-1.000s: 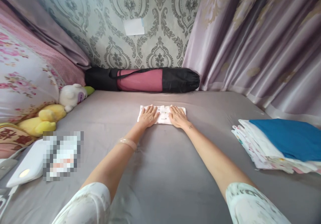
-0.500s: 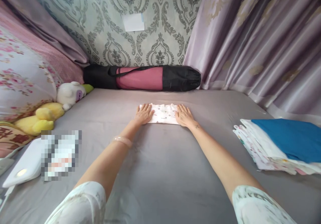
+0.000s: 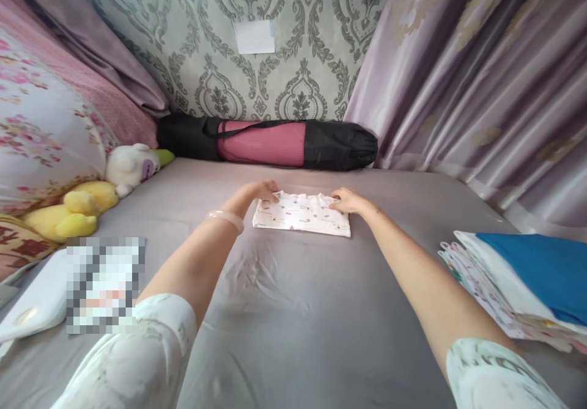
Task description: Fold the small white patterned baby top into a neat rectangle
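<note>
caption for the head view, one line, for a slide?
Left hand and right hand grip the far corners of a folded printed cloth on a grey bed sheet.

A single head-worn camera looks forward and down from above the near edge of the grey bed sheet (image 3: pixel 284 311), along both outstretched arms toward the far patterned wall (image 3: pixel 275 73). The sleeves sit close at the bottom of the view; the left hand (image 3: pixel 262 190) and right hand (image 3: pixel 348 201) lie mid-distance. Pillows border the left, curtains (image 3: pixel 481 73) the right. The wide lens bends the edges.
</note>
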{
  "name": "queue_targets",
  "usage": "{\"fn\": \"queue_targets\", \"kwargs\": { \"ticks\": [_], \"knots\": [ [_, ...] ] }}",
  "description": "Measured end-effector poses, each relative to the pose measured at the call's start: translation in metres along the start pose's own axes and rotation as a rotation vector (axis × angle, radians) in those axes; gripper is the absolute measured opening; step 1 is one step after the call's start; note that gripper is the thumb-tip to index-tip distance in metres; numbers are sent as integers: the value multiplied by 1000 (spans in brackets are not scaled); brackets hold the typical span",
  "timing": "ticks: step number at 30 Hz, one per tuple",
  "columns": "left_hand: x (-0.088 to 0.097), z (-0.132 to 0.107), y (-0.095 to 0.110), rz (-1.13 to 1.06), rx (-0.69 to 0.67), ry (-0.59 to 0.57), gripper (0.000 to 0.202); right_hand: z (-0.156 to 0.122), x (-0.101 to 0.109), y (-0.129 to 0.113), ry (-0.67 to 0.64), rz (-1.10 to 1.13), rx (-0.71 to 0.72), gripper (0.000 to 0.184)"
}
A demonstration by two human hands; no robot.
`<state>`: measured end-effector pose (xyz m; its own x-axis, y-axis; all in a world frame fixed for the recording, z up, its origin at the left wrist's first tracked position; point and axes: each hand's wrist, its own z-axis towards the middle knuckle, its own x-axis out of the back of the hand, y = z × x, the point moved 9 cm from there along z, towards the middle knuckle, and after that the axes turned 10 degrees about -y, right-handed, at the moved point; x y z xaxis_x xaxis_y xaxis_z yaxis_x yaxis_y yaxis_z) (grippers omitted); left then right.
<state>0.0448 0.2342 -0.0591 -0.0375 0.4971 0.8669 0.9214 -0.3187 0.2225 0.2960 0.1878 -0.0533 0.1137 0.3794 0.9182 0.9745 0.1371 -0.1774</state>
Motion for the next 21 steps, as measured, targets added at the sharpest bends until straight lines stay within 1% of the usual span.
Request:
{"fn": "queue_targets", "kwargs": {
  "ticks": [2,3,5,7,9,12,15,18,21],
  "knots": [
    [-1,7,-6,-23,19,-111,53,6,3,3,-64,31,-23,47],
    [-1,9,-8,-24,28,-149,51,9,4,4,-92,41,-34,48],
    [-1,11,-9,-17,10,-170,46,12,3,4,-159,42,-48,46],
    [-2,12,-9,-24,-18,-163,43,12,2,1,-221,19,-49,40],
    [-3,11,-11,-36,-31,-138,42,11,3,-2,-236,-13,-42,34],
    [-4,5,-12,-79,-54,-116,45,7,8,-4,-167,-28,-33,33],
    [0,-5,-8,-130,-80,-106,50,0,11,-7,-92,31,11,30],
    [13,-23,-2,-150,-89,-43,52,-11,20,-10,-20,104,76,26],
    [27,-46,6,-168,-114,-9,44,-28,38,-13,60,170,130,24]
  ]
}}
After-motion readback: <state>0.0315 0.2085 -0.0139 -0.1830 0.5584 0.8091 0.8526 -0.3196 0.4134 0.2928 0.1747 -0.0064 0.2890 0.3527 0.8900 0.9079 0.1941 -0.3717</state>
